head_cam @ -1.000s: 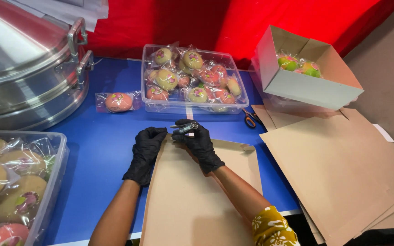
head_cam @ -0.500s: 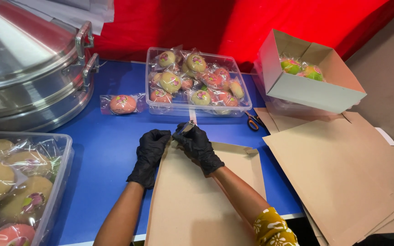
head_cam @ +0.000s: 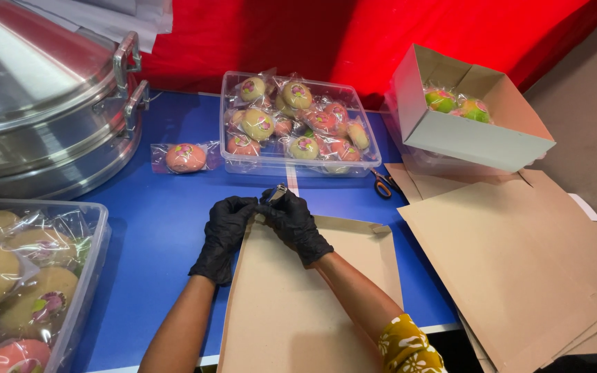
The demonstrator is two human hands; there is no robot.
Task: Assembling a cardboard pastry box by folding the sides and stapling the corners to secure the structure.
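A flat brown cardboard sheet (head_cam: 298,304) lies on the blue table (head_cam: 153,235) in front of me. Both of my hands wear black gloves. My left hand (head_cam: 224,231) presses on the sheet's far left corner. My right hand (head_cam: 291,220) is closed around a small metal stapler (head_cam: 276,194) at the sheet's top edge, right beside the left hand. The stapler's lower part is hidden by my fingers.
A clear tub of wrapped buns (head_cam: 297,124) stands behind my hands, one loose wrapped bun (head_cam: 185,157) to its left. A large steel steamer (head_cam: 43,103) fills the far left. Another tub (head_cam: 22,276) sits near left. Scissors (head_cam: 383,184), an open box (head_cam: 468,114) and stacked cardboard (head_cam: 519,255) lie right.
My hands have stayed on the sheet's top left corner; the stapler has tilted up a little in my right hand. The view has shifted slightly.
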